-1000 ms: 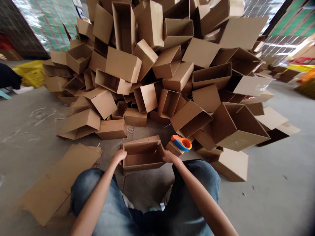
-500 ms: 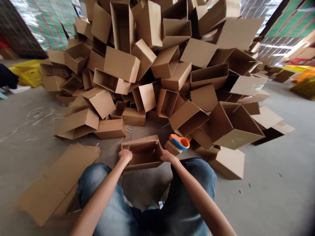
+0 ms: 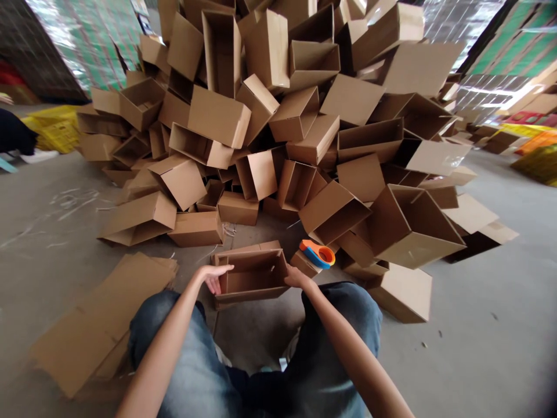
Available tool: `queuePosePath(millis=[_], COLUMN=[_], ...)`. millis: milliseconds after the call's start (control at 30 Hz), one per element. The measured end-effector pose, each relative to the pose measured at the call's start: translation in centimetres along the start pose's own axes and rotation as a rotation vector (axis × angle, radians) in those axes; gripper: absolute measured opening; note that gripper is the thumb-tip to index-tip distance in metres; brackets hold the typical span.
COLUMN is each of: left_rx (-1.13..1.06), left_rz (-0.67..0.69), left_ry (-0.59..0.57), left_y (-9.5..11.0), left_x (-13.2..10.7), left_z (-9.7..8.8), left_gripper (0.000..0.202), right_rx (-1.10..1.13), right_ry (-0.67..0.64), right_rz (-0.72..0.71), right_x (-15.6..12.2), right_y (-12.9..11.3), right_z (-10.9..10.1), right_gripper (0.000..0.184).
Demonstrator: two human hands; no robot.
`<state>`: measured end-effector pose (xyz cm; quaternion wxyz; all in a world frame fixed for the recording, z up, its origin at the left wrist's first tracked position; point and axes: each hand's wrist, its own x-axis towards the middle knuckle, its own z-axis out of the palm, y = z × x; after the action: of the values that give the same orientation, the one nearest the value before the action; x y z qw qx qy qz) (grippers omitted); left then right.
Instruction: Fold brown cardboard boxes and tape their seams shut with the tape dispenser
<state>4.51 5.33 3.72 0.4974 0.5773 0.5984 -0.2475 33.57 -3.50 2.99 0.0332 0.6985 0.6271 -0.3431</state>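
Observation:
A small open cardboard box (image 3: 252,278) lies on its side on the floor between my knees, its opening facing me. My left hand (image 3: 214,277) rests flat against the box's left edge, fingers stretched out along the top corner. My right hand (image 3: 296,277) grips the box's right edge, fingers curled on it. An orange and blue tape dispenser (image 3: 319,253) sits on a small box just right of my right hand.
A tall heap of assembled cardboard boxes (image 3: 278,116) fills the floor ahead. A stack of flattened cardboard sheets (image 3: 104,319) lies at my left. Yellow crates (image 3: 52,130) stand far left. Bare concrete floor (image 3: 478,325) extends to the right.
My left hand has gone from closed on the box's left edge to open and flat against it. The box has shifted slightly; my right hand has stayed on the right edge.

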Motion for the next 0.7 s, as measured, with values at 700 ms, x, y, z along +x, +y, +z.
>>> queuePosePath(millis=[700], left_rx=[0.142], left_rz=[0.038], left_ry=[0.232], left_y=[-1.2], left_x=[1.9], left_z=[2.2], left_gripper=[0.052], right_rx=[-0.01], right_ry=[-0.052], right_rz=[0.087], right_x=[0.2], right_y=[0.1], right_z=[0.0], right_gripper=[0.053])
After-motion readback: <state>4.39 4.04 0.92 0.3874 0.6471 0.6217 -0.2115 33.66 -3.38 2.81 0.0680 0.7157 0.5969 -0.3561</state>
